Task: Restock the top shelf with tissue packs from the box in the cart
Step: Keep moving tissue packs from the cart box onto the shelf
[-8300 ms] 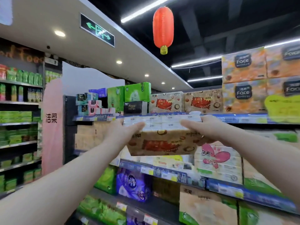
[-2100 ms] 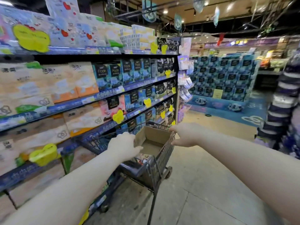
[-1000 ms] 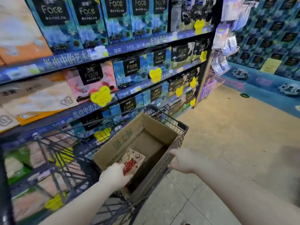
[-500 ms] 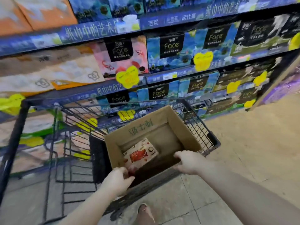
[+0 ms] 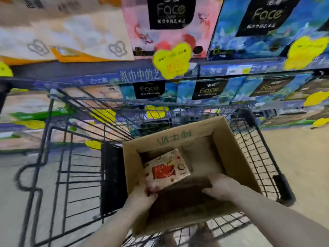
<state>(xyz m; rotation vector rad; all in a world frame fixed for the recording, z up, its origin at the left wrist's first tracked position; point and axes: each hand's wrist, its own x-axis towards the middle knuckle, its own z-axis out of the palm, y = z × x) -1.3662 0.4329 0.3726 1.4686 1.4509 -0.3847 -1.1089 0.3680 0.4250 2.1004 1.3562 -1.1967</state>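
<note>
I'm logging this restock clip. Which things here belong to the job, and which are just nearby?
Job: tissue pack, cardboard box, cart, left hand, right hand.

Nearby: blue Face boxes, pink Face box, yellow price tags.

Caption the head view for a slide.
Both hands, left and right, reach into the cart's cardboard box for a tissue pack.

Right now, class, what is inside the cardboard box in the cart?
One tissue pack lies in the cardboard box, with the left hand at its near corner. The right hand and shadow hide the box's near floor.
</note>
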